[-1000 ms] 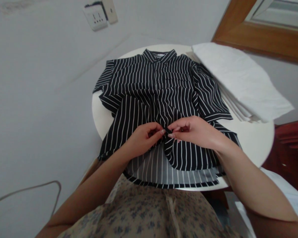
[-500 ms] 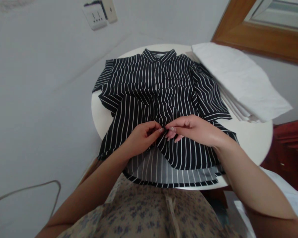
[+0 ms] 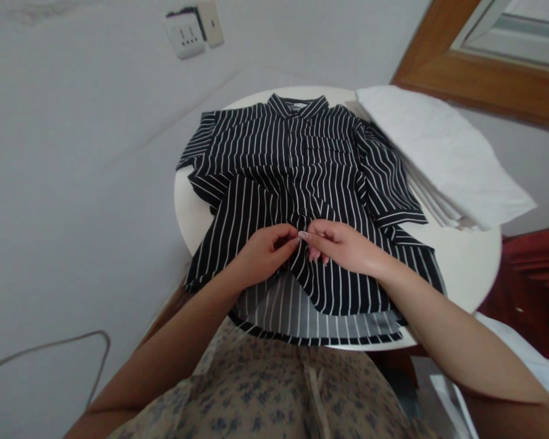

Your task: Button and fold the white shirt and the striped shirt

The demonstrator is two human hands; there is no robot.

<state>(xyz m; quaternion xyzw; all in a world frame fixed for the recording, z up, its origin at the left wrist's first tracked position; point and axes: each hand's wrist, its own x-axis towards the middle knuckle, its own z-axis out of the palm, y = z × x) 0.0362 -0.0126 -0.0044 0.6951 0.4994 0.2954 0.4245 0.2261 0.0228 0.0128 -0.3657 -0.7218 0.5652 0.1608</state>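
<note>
A black shirt with white stripes lies front up on a round white table, collar at the far side and hem towards me. My left hand pinches the shirt's front edge low on the button placket. Close against it, my right hand also grips the placket between thumb and fingers, the thumb tip meeting the left fingertips. Fabric bunches up around the pinch. Any button between the fingertips is hidden. Below the hands the front parts, and the greyish inner side of the back hem shows.
A stack of white sheets or cloth overlaps the table's right side, beside the shirt sleeve. A wall socket is at upper left, a wooden frame at upper right. Dark red material shows at the right, a cable at lower left.
My right hand has turned and drawn in, its thumb now pressing at the left fingertips. My left hand keeps its pinch. The view has shifted slightly.
</note>
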